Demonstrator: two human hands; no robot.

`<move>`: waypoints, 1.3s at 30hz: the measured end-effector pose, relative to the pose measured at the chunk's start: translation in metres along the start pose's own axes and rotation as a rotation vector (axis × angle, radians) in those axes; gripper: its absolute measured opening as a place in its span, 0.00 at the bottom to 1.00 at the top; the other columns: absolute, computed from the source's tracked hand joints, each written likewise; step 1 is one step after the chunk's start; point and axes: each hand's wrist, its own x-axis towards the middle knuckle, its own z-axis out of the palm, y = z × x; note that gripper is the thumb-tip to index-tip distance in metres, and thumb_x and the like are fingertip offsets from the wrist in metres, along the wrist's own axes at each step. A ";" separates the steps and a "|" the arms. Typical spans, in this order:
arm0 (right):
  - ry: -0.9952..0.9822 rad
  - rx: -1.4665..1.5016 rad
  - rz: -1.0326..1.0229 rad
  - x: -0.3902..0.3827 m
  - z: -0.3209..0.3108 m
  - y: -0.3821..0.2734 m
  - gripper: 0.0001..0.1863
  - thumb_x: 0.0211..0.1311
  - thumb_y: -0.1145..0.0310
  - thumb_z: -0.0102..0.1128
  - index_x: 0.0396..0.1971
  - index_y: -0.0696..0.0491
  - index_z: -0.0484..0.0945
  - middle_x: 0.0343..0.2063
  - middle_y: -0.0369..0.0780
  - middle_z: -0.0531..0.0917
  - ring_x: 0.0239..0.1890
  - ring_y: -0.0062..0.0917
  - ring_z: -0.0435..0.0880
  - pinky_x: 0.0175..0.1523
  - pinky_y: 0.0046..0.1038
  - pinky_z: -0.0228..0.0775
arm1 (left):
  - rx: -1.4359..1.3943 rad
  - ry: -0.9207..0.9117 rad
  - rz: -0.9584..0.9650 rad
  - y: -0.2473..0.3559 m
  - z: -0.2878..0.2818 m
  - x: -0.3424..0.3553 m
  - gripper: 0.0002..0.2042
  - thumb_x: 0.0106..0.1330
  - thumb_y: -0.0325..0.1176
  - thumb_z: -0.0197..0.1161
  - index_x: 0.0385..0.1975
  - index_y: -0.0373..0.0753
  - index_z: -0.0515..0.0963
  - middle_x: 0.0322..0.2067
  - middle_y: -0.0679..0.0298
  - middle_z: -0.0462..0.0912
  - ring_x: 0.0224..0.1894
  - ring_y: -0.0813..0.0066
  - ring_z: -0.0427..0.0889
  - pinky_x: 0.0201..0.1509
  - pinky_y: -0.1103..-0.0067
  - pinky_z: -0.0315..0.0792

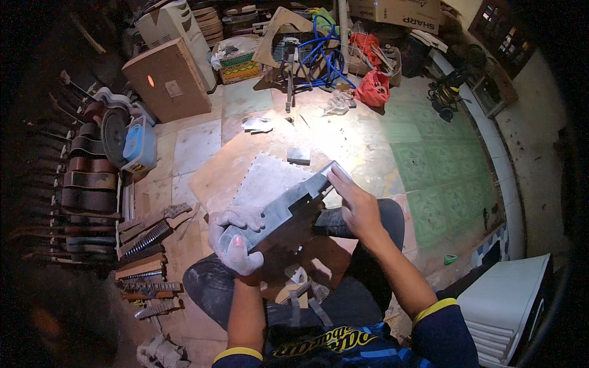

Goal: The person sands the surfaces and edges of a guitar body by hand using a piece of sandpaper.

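Held at a slant above my lap is a long grey piece [280,210], dusty and flat-sided, with a stepped notch along its lower right edge. My left hand [238,239], whitened with dust, wraps round its near left end, thumb on the side. At the far right end, my right hand [353,199] grips the tip, fingers pressed along it. Whether a small pad or sheet lies under those fingers cannot be made out. Beyond the piece, a small dark block [299,156] rests on the floor beside a pale sheet with a jagged edge [264,175].
Guitars [92,178] stand racked along the left, near a blue-and-white tub [140,145]. Guitar necks and tools [150,239] lie left of my legs. A brown board [167,83], blue hose [322,58] and red bag [372,89] are at the back. A white plastic chair [506,300] stands right.
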 end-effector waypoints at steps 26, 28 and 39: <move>0.147 -0.014 -0.009 -0.016 0.070 0.037 0.37 0.50 0.84 0.50 0.66 0.50 0.72 0.68 0.44 0.69 0.58 0.37 0.81 0.57 0.31 0.79 | 0.023 -0.122 0.008 -0.001 -0.001 -0.014 0.16 0.64 0.42 0.58 0.36 0.35 0.65 0.27 0.56 0.74 0.31 0.66 0.76 0.45 0.63 0.74; 0.126 0.114 0.017 -0.021 0.084 0.034 0.41 0.50 0.85 0.47 0.70 0.49 0.66 0.71 0.40 0.67 0.57 0.34 0.83 0.50 0.28 0.81 | 0.060 -0.108 0.041 -0.003 0.005 -0.013 0.17 0.63 0.44 0.58 0.34 0.34 0.66 0.25 0.56 0.74 0.29 0.66 0.76 0.41 0.65 0.75; 0.253 0.021 -0.128 0.008 0.092 0.039 0.42 0.51 0.84 0.44 0.72 0.50 0.62 0.70 0.43 0.66 0.58 0.38 0.81 0.54 0.29 0.80 | -0.027 0.009 0.012 -0.019 0.000 0.033 0.17 0.61 0.47 0.53 0.35 0.36 0.65 0.21 0.60 0.69 0.23 0.66 0.72 0.38 0.64 0.75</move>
